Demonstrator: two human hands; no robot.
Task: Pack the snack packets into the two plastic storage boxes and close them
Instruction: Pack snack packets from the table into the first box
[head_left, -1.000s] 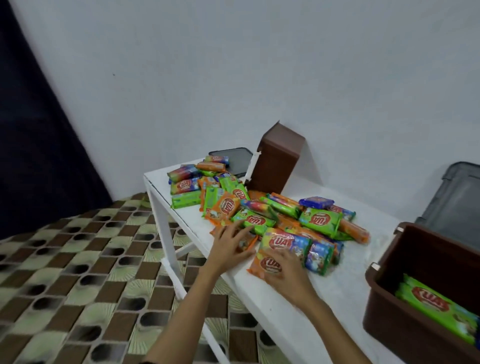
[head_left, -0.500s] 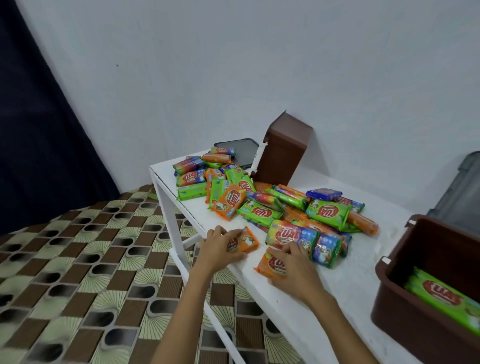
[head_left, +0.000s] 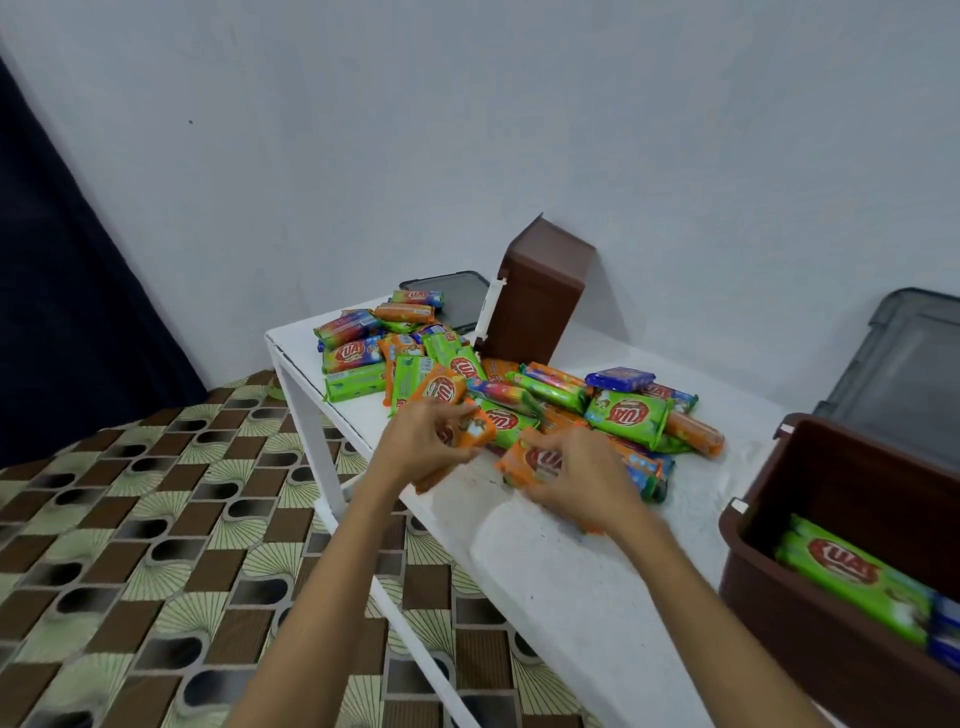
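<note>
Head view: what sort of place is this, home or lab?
Likely a room in a home: patterned brown-and-green floor covering, a dark curtain by a plain wall, and a small white table piled with snack packets.

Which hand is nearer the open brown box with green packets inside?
Right. The right hand is left of the brown box; the left hand is farther off, on the right hand's other side.

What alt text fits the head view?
The left hand grips an orange packet and the right hand a second orange packet, beside a pile of snack packets on a white table. An open brown box at right holds green packets.
</note>
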